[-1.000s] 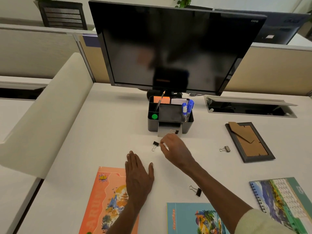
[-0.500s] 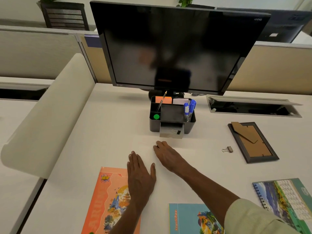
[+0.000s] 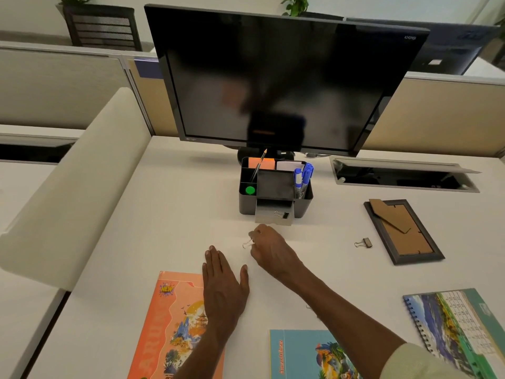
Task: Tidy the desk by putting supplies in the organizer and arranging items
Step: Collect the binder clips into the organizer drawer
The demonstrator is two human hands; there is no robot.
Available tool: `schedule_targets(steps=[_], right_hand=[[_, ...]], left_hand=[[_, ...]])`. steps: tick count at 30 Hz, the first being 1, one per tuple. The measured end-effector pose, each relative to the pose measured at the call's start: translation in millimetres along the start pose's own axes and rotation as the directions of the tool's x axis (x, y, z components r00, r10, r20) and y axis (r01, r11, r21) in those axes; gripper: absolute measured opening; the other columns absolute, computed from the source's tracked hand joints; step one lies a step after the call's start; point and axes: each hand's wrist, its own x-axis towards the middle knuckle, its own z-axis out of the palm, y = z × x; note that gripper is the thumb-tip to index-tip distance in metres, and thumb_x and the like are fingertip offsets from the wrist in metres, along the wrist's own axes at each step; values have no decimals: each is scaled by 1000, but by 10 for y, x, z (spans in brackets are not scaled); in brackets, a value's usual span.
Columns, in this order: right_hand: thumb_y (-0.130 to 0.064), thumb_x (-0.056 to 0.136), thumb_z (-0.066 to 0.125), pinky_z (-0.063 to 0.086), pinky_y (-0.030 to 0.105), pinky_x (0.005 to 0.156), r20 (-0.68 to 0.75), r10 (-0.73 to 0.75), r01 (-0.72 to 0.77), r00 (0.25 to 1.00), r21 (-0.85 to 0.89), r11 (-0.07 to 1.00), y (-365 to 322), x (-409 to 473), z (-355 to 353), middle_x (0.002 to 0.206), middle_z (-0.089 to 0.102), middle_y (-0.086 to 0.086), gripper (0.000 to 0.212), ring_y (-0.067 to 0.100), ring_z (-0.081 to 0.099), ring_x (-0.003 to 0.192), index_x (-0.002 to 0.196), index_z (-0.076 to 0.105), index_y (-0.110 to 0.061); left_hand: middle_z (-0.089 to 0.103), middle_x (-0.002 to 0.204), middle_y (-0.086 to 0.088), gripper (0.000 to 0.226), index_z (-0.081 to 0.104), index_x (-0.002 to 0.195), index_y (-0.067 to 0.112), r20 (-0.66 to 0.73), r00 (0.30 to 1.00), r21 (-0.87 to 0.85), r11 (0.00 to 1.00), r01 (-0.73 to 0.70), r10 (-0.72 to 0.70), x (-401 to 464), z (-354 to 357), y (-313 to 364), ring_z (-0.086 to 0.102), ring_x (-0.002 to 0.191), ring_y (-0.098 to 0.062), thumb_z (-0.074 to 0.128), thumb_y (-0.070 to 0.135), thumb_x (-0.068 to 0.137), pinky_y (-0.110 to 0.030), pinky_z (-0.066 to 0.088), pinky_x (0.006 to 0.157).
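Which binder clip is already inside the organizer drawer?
The black clip lying in the open drawer. Another lies on the desk beside the frame; the right hand pinches a third.

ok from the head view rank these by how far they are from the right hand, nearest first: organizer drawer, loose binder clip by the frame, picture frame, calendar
1. organizer drawer, just beyond the right hand.
2. loose binder clip, off to the right.
3. picture frame, farther right, past that clip.
4. calendar, at the near right corner of the desk.
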Motion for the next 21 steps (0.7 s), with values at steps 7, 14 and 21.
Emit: schedule_targets(steps=[7, 14, 21], right_hand=[[-10, 86, 55, 31, 23, 53, -203, 281, -253, 938, 153, 955, 58, 269, -593, 73, 49, 2, 17, 13, 43, 65, 69, 53, -9], [-12, 90, 57, 37, 25, 62, -53, 413, -408, 909, 85, 909, 302, 458, -561, 92, 61, 11, 15, 15, 49, 74, 92, 67, -2], [-16, 94, 54, 44, 23, 72, -138, 396, -378, 908, 140, 915, 347, 434, -532, 103, 61, 10, 21, 14, 52, 84, 106, 67, -3]], left_hand=[[22, 160, -15, 77, 25, 150, 0, -11, 1000, -10, 1000, -14, 14, -6, -16, 4, 19, 149, -28, 43, 50, 94, -39, 18, 121], [22, 159, -16, 77, 25, 150, 0, -6, 1000, -7, 1000, -11, 11, 1, -14, 6, 20, 148, -28, 41, 51, 94, -39, 21, 121], [23, 159, -16, 78, 25, 150, -1, -8, 1000, -8, 1000, -8, 8, 0, -17, 11, 21, 148, -29, 44, 50, 94, -40, 23, 120]])
